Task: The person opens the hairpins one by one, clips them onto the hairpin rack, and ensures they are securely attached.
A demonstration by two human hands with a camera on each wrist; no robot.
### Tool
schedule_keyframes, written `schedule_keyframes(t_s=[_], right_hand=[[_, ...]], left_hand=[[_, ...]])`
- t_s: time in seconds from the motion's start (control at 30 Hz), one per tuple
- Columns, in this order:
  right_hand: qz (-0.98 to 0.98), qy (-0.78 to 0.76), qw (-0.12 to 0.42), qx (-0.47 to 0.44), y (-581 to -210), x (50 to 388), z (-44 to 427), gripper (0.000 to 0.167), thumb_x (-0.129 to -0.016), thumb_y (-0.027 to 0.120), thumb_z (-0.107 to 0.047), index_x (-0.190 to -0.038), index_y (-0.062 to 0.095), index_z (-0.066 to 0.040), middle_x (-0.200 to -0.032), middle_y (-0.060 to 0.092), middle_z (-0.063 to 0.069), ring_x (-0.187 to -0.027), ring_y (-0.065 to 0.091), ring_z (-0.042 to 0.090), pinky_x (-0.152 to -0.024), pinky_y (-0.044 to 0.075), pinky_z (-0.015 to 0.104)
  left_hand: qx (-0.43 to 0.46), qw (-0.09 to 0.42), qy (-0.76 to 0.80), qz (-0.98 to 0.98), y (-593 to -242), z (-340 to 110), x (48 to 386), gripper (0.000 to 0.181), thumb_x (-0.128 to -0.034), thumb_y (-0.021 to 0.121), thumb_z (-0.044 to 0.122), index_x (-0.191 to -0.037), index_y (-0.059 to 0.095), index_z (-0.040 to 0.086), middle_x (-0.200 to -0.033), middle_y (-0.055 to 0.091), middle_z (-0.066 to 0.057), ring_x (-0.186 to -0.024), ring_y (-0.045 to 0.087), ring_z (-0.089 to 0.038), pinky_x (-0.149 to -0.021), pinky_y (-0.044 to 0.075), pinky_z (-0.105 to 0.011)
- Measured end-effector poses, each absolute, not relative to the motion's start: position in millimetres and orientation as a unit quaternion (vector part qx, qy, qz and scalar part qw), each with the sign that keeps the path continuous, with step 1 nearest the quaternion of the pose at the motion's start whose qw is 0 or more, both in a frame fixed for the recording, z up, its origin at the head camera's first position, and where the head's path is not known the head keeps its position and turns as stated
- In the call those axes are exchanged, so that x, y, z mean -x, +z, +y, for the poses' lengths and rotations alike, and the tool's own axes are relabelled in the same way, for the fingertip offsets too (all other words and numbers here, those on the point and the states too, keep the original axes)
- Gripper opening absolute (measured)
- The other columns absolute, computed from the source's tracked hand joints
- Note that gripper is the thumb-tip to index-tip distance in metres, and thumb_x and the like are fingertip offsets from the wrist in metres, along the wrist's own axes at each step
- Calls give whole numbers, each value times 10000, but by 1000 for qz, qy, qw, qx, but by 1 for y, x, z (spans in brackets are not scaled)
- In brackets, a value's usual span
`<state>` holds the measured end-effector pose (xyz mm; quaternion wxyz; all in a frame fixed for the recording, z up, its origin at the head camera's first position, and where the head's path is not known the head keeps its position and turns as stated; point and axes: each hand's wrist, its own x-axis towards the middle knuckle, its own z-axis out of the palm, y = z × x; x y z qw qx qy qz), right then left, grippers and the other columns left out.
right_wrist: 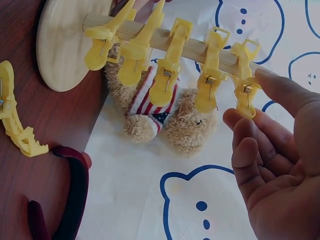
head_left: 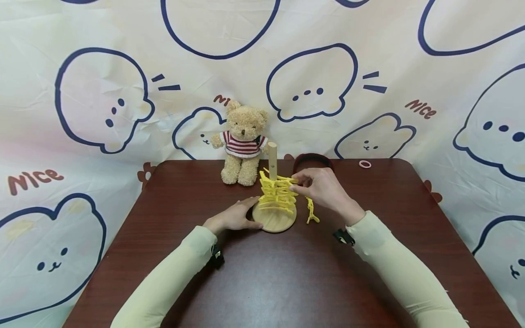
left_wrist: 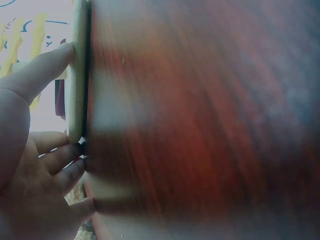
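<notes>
A wooden stand has a round base (head_left: 275, 224) and an upright post (head_left: 272, 157). Several yellow hair clips (right_wrist: 167, 75) are clamped on the post in a row, one above another. My left hand (head_left: 235, 216) grips the base's left edge, its thumb (left_wrist: 47, 70) on the rim and fingers round the side. With thumb and fingertips, my right hand (head_left: 324, 189) pinches the handles of the topmost hair clip (right_wrist: 246, 90), which sits around the post near its top end. Another yellow hair clip (head_left: 311, 212) lies on the table, right of the base.
Behind the stand, a teddy bear (head_left: 243, 139) in a striped shirt sits against the patterned backdrop (head_left: 205, 77). A dark red headband (right_wrist: 75, 185) lies behind my right hand. Farther right is a pink hair tie (head_left: 365, 164) near the back edge of the brown table (head_left: 262, 278).
</notes>
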<state>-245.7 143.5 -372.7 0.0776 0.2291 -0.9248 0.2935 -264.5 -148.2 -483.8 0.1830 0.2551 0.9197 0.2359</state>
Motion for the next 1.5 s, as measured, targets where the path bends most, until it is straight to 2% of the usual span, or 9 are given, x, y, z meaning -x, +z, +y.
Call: schedule_keyframes(t_s=[0.27,0.5,0.77,1.07,1.27,1.5], right_hand=[[-928,296,63,-218,-375,247,145,294,-845,801,-397,-1049,761,-188,-837,687,-45,-753,595,129,-653,495,283],[-927,306,50,-210,-375,246,151,366,-823,810,-434,-1096,743,-199,-923,726,8,-790,608,130,-705,512,304],[-926,326,43,-185,-386,243,169,413,-813,816,-446,-1134,736,-198,-994,745,-14,-793,611,147,-682,528,309],[-932,330,9,-150,-411,239,188,407,-823,789,-497,-1090,739,-195,-940,723,-34,-793,596,160,-677,519,286],[-937,318,8,-145,-437,240,195,435,-815,790,-508,-1056,751,-148,-915,723,-33,-778,597,139,-674,516,273],[-950,285,3,-130,-463,239,194,364,-795,804,-508,-944,748,-181,-819,697,-55,-726,586,122,-649,495,278]], left_hand=[[-258,179,232,920,-485,-148,266,988,-877,716,524,-1607,199,105,-1648,243,-170,-1543,212,-305,-1250,154,-561],[-257,180,234,920,-484,-148,265,986,-878,719,518,-1606,199,103,-1649,240,-172,-1543,211,-309,-1250,151,-562],[-254,184,233,920,-483,-149,265,992,-879,716,524,-1610,186,113,-1656,225,-162,-1546,202,-302,-1257,138,-547],[-255,182,233,921,-484,-149,265,995,-873,719,532,-1606,199,106,-1654,233,-155,-1542,212,-301,-1254,149,-550],[-250,184,233,922,-485,-149,266,999,-870,718,540,-1609,194,120,-1657,229,-149,-1544,210,-296,-1257,144,-542],[-254,181,227,923,-487,-149,267,1008,-868,714,552,-1607,195,105,-1657,229,-151,-1543,211,-301,-1254,157,-544]])
